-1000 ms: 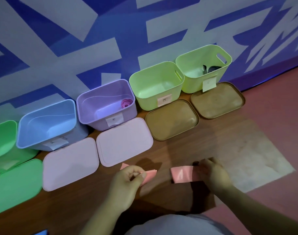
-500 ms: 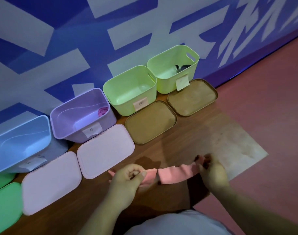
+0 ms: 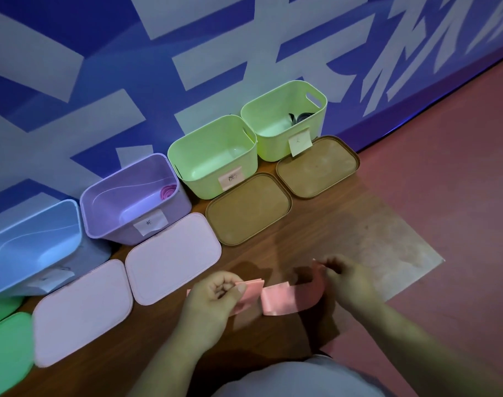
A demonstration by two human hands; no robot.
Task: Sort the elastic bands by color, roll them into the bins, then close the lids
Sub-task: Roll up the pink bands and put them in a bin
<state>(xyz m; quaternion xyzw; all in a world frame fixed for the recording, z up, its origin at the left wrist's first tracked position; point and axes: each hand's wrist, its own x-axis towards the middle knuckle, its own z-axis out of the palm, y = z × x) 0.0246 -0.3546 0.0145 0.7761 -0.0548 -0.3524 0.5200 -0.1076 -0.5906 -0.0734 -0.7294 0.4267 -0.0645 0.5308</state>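
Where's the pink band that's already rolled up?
Head view, left of centre: the rolled pink band sits inside the purple bin, in its right-hand corner beside the neighbouring green bin.

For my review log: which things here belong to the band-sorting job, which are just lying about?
In the job: pink elastic band, pinched by left hand and right hand; purple plastic bin with rolled pink band; blue plastic bin; near light-green plastic bin; far light-green plastic bin; flat pink, brown and green lids.
Just there: brown wooden board; blue-and-white patterned wall; red floor.
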